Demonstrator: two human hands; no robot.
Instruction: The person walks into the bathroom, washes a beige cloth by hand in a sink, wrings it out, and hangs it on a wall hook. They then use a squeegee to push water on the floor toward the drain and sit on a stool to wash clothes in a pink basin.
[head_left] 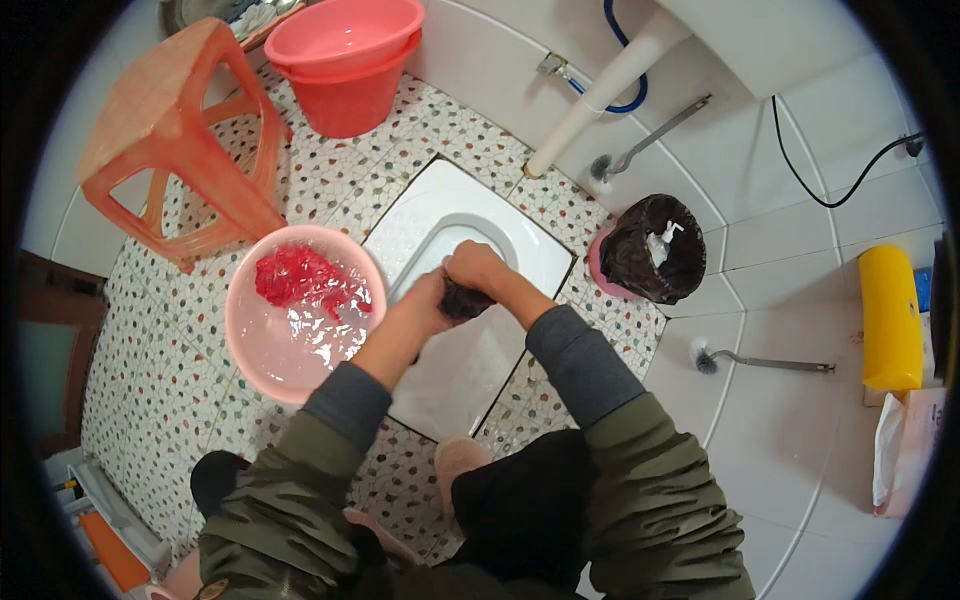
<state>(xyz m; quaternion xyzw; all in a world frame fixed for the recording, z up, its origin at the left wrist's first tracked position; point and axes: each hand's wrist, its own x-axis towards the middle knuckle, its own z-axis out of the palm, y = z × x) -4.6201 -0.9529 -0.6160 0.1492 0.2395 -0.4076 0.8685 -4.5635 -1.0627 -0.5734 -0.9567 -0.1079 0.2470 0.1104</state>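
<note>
A bunched dark cloth (463, 301) is squeezed between my two hands, above the white squat toilet (540, 243). My left hand (427, 300) is closed around one side of it. My right hand (478, 268) grips it from the other side, close against the left. What garment the cloth is cannot be made out. Left of my hands stands a pink basin (240, 345) of water, with a red cloth (300, 275) lying wet in it.
An orange plastic stool (165, 110) stands at the far left, near stacked red tubs (345, 100). A bin (655, 250) lined with a black bag is at the right. Toilet brushes (660, 135) hang along the wall beside a white pipe (600, 90).
</note>
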